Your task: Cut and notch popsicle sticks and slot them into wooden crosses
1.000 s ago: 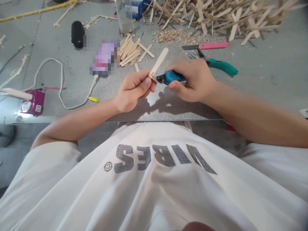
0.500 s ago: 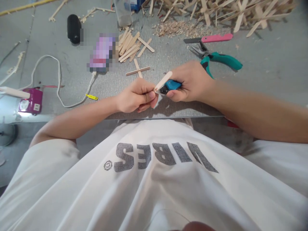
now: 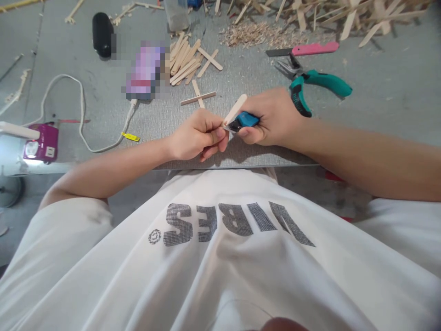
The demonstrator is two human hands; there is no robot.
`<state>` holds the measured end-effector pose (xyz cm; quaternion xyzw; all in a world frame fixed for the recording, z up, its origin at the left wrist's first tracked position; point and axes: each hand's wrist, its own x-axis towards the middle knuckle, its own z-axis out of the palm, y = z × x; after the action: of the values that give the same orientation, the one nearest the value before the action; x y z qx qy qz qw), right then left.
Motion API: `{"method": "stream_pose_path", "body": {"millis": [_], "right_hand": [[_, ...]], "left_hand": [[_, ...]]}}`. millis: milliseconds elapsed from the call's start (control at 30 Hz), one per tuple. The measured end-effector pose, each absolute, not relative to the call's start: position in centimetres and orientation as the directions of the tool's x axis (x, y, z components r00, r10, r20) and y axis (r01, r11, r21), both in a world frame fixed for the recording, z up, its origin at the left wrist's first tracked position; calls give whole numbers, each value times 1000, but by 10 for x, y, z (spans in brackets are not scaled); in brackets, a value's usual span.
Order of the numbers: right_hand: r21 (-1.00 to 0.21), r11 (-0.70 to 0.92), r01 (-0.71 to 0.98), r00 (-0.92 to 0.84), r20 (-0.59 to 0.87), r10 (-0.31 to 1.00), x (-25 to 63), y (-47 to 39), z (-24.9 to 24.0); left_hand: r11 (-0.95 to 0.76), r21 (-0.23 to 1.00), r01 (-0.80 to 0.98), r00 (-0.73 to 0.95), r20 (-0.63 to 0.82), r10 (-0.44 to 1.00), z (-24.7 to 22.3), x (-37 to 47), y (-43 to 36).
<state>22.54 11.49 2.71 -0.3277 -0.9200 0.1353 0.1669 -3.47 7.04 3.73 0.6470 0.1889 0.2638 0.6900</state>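
Note:
My left hand (image 3: 201,134) pinches a wooden craft stick (image 3: 236,109) near its lower end, and the stick's rounded tip points up and to the right. Wrapped in my right hand (image 3: 270,117) is a blue and black utility knife (image 3: 245,121). Its short blade meets the stick right beside my left fingertips; the exact contact is partly hidden by the fingers. Just beyond my hands, two craft sticks lie crossed (image 3: 198,98) on the grey table (image 3: 144,154). A heap of loose craft sticks (image 3: 184,59) rests farther back.
Teal-handled pliers (image 3: 325,82) and a pink-handled blade (image 3: 315,49) lie right of my hands. Wood shavings (image 3: 255,34) and a large pile of sticks (image 3: 347,16) are behind. Left are a phone (image 3: 144,73) on a white cable (image 3: 82,105), a black case (image 3: 102,35) and a purple device (image 3: 42,143).
The knife blade has shifted slightly left against the stick, closer to my left fingertips. The stick stands a little steeper. The whole view has moved slightly.

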Motion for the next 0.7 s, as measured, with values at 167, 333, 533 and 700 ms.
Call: {"method": "stream_pose_path", "body": {"millis": [167, 333, 533, 700], "right_hand": [[-365, 744, 559, -693, 286, 661, 227, 123, 14], [-380, 715, 587, -674, 261, 691, 221, 113, 24], [-346, 768, 539, -689, 342, 639, 221, 119, 28], [-336, 799, 499, -703, 382, 600, 227, 125, 28]], "left_hand": [[15, 999, -43, 736, 22, 677, 44, -34, 68], [43, 999, -10, 707, -23, 707, 48, -32, 68], [49, 981, -190, 766, 116, 633, 46, -33, 72], [49, 975, -216, 774, 140, 617, 49, -33, 72]]}}
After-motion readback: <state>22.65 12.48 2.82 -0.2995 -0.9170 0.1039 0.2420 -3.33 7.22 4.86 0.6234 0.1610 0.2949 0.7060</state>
